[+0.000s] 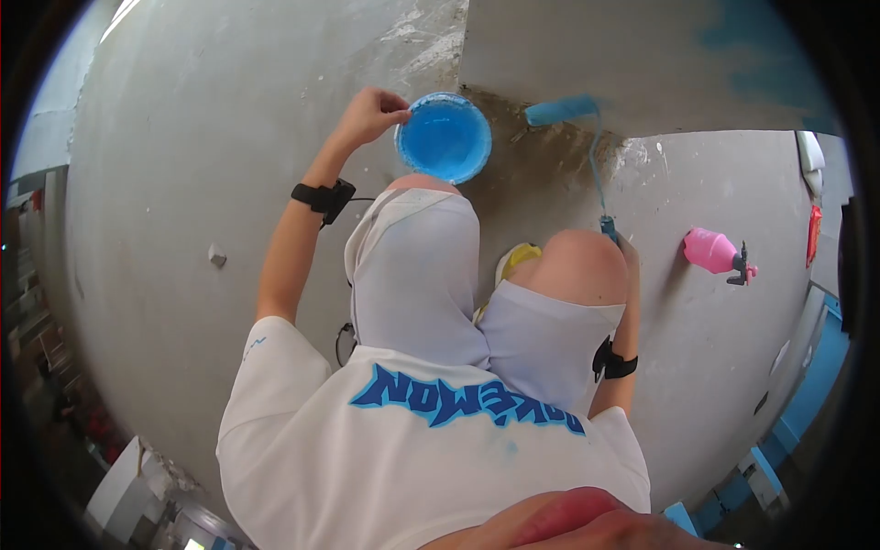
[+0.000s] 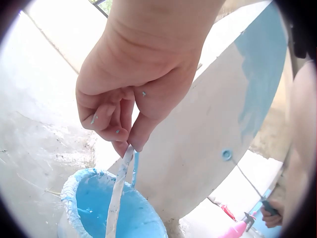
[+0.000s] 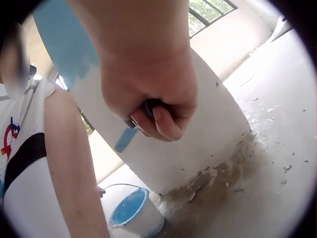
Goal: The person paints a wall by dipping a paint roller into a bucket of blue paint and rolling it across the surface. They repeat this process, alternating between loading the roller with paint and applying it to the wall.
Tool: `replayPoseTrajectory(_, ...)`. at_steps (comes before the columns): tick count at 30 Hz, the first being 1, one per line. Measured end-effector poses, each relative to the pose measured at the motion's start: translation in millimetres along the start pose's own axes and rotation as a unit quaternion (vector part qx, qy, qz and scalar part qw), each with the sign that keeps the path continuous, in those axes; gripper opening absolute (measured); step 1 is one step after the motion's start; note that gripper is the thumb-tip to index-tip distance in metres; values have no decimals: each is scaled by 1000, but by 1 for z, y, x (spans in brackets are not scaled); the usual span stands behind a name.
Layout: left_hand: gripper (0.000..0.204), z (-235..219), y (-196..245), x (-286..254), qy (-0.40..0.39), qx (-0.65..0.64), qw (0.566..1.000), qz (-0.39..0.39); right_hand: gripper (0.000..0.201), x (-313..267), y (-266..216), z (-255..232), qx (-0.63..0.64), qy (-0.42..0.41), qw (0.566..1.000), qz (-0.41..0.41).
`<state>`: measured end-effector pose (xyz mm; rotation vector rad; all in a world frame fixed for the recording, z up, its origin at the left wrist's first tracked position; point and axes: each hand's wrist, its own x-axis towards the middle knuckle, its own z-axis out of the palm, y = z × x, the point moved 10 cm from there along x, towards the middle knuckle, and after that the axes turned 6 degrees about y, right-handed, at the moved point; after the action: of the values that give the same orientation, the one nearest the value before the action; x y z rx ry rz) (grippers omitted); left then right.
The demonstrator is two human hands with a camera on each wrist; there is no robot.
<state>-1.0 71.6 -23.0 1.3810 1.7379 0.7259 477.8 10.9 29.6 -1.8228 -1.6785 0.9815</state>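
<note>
My left hand (image 1: 371, 115) pinches the raised handle (image 2: 118, 196) of a paint bucket (image 2: 72, 196) between thumb and fingers. Blue paint (image 1: 445, 137) fills the inside of the bucket, and dried blue and white paint crusts its rim. Small blue specks mark the left fingers. My right hand (image 3: 161, 99) grips the dark handle of a paint roller (image 1: 561, 110), its fingers curled round it. In the head view that hand is mostly hidden behind the right knee. The roller's blue sleeve lies close to the foot of a wall (image 1: 596, 55) partly painted blue.
On the floor at the right stands a pink spray bottle (image 1: 710, 249), with a red packet (image 1: 814, 225) beyond it. A small grey stone (image 1: 216, 255) lies at the left. Dirt and crumbs line the wall's base. A yellow and white shoe (image 1: 518, 258) shows between the legs.
</note>
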Motion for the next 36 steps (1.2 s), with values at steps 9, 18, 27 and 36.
replayPoseTrajectory(9, 24, 4, 5, 3, 11, 30, 999, 29, 40, 41, -83, 77, -159, -189, 967, -60)
replayPoseTrajectory(18, 21, -2, 4, -2, 68, 115, 989, 57, 32, 99, -116, 163, -316, -237, 896, -203)
replayPoseTrajectory(27, 19, -3, -14, 1, 81, 146, 985, 44, 35, 111, -89, 218, -314, -303, 888, -146)
replayPoseTrajectory(36, 22, 10, -7, -3, 35, 96, 995, 21, 34, 85, -126, 171, -333, -278, 891, -131)
